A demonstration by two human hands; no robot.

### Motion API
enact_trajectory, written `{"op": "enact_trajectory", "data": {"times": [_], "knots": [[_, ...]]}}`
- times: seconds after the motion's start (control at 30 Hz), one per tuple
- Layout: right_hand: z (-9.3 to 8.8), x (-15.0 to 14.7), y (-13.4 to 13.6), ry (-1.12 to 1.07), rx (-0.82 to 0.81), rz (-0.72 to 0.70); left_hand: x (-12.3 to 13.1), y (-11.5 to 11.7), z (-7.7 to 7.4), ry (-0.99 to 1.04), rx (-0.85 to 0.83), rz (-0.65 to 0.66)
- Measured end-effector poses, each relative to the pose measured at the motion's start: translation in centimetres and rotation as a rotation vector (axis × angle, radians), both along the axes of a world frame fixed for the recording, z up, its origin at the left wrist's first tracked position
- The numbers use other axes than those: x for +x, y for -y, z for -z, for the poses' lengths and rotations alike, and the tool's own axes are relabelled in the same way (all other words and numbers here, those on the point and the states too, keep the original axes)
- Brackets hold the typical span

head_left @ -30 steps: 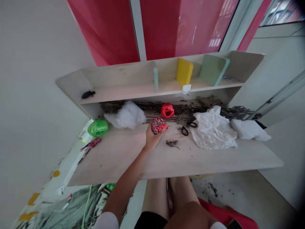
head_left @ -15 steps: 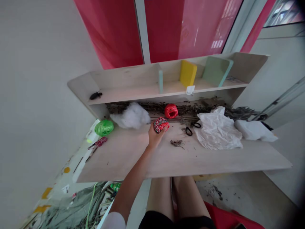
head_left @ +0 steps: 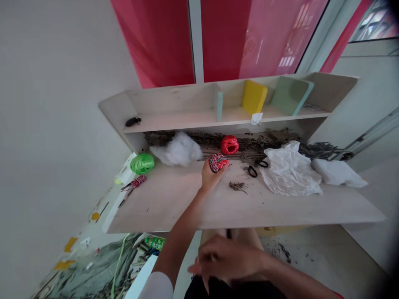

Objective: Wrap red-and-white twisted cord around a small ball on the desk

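Looked like a craft workspace, prob. a home or studio DIY corner: pale wood desk (head_left: 162, 203) w/ shelf (head_left: 174, 124), twine ball (head_left: 218, 162), green raffia ball (head_left: 142, 163), scissors (head_left: 254, 168), cotton wadding (head_left: 177, 149), dried twigs (head_left: 249, 143), scraps on floor (head_left: 282, 251).

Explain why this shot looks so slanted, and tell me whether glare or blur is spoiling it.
In the head view, the wide lens slants the shelf and stretches the edges; window glare streaks the red panel; the right hand looks soft with blur, while the ball in the left hand looks clearer; the far right edge darkens.
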State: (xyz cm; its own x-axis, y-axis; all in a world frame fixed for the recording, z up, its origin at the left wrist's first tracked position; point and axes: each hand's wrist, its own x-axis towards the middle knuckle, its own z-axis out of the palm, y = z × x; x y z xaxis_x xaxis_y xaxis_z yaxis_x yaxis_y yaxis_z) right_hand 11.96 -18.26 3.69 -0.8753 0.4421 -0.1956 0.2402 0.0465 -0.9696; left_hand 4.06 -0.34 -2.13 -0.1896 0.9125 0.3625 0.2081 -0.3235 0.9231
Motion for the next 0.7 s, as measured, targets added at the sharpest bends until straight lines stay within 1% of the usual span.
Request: {"op": "enact_trajectory", "data": {"times": [0.07,0.13,0.2,0.23,0.3,0.37,0.4,0.47,0.53,0.57,0.63,0.7], "knots": [[-1.4,-2.0,-3.4,-0.093,0.062,0.115,0.0,0.2,0.0,-0.022,-0.007,0.01],[-2.7,-5.0,-6.2,-0.129,0.12,0.189,0.0,0.4,0.0,-0.039,-0.008,0.002],[-3.2,-8.8,-8.4,-0.106,0.278,0.292,-0.1,0.5,-0.1,-0.057,-0.022,-0.01],[-3.0,-10.8,-9.3,-0.064,0.383,0.297,-0.1,0.6,-0.1,-0.048,-0.029,-0.026],[-2.0,-15.0,-11.0,0.073,0.605,0.236,0.0,0.7,-0.2,-0.024,-0.05,-0.027],[-0.4,-19.0,-12.2,0.229,0.854,0.186,0.0,0.9,-0.3,0.024,-0.054,-0.029],[0.5,-20.7,-12.7,0.253,0.979,0.148,0.0,1.0,-0.3,0.052,-0.05,-0.028],[2.4,-23.8,-13.4,0.172,1.229,0.061,0.0,1.0,-0.3,0.088,-0.056,-0.029],[3.9,-26.1,-13.9,0.121,1.277,0.039,-0.1,1.1,-0.4,0.099,-0.049,-0.043],[4.6,-26.9,-14.1,0.125,1.296,0.057,-0.2,1.1,-0.4,0.096,-0.04,-0.048],[5.6,-27.9,-14.5,0.148,1.316,0.082,-0.4,1.0,-0.5,0.075,-0.049,-0.04],[6.1,-28.1,-14.9,0.198,1.315,0.108,-0.6,0.9,-0.7,0.078,-0.065,-0.04]]}}
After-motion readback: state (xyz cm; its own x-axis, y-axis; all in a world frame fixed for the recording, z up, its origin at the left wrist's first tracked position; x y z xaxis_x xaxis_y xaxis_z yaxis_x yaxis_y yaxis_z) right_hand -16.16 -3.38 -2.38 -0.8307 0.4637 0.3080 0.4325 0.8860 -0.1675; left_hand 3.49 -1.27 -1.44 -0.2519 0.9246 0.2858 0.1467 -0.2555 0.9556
